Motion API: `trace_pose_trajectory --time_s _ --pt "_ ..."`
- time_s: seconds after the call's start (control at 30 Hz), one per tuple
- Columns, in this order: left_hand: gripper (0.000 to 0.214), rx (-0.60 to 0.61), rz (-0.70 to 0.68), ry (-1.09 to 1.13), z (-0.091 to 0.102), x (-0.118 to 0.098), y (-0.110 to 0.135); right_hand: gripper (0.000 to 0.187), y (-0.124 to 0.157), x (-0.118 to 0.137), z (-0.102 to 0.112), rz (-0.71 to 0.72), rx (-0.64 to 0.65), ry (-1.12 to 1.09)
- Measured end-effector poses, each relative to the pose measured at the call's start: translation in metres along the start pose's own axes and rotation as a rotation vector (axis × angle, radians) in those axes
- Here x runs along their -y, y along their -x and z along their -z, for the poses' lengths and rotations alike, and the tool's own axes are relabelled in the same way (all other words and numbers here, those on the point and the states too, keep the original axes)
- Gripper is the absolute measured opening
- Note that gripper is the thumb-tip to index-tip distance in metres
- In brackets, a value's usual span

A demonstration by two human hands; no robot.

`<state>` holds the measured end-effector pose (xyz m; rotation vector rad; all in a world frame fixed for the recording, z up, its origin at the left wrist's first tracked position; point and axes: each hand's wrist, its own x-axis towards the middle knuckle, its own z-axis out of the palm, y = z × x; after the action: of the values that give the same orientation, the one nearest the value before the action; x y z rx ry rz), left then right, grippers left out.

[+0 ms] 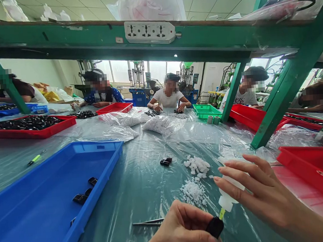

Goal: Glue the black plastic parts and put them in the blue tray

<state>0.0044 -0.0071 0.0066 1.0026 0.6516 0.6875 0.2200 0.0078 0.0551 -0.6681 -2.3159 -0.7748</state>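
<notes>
My left hand (180,228) is pinched shut on a small black plastic part (214,227) at the bottom centre. My right hand (255,193) is wrapped round a small white squeeze bottle (229,194). The bottle's yellow-green nozzle (221,214) points down and touches the top of the black part. Metal tweezers (148,222) lie on the plastic-covered table just left of my left hand. Two piles of small white pieces (196,165) (193,191) lie beyond my hands, with two black parts (166,161) to their left.
A blue tray (46,217) with a few black parts sits at the left. Red trays (314,169) (29,132) stand right and far left. Green shelf legs (276,105) rise at the right. A power strip (149,32) hangs overhead. Several people sit at the far side with bags of white pieces (164,124).
</notes>
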Motion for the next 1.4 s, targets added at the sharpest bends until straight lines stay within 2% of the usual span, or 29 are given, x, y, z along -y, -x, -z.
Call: trace_pose_trajectory --time_s 0.17,0.37,0.6,1.0,1.3,1.4 --pt "0.017 -0.001 0.003 0.001 0.002 0.001 -0.001 0.039 0.005 0.005 0.004 -0.101 -0.005 0.053" --pt "0.018 0.028 -0.039 0.024 0.007 0.009 -0.004 0.034 0.008 0.006 0.015 -0.047 0.151 0.118" --pt "0.017 0.014 -0.016 0.023 0.008 0.009 -0.005 0.035 0.012 0.014 0.010 -0.168 0.083 0.068" --pt "0.019 0.025 0.007 0.026 0.007 0.008 -0.003 0.035 0.013 0.015 0.012 -0.133 0.114 0.142" --pt "0.016 -0.043 0.013 -0.024 0.005 0.006 -0.006 0.030 0.027 0.004 -0.006 -0.241 0.069 0.042" --pt "0.016 -0.094 0.014 -0.030 0.003 0.004 -0.007 0.037 0.033 -0.004 -0.015 -0.237 0.083 -0.011"
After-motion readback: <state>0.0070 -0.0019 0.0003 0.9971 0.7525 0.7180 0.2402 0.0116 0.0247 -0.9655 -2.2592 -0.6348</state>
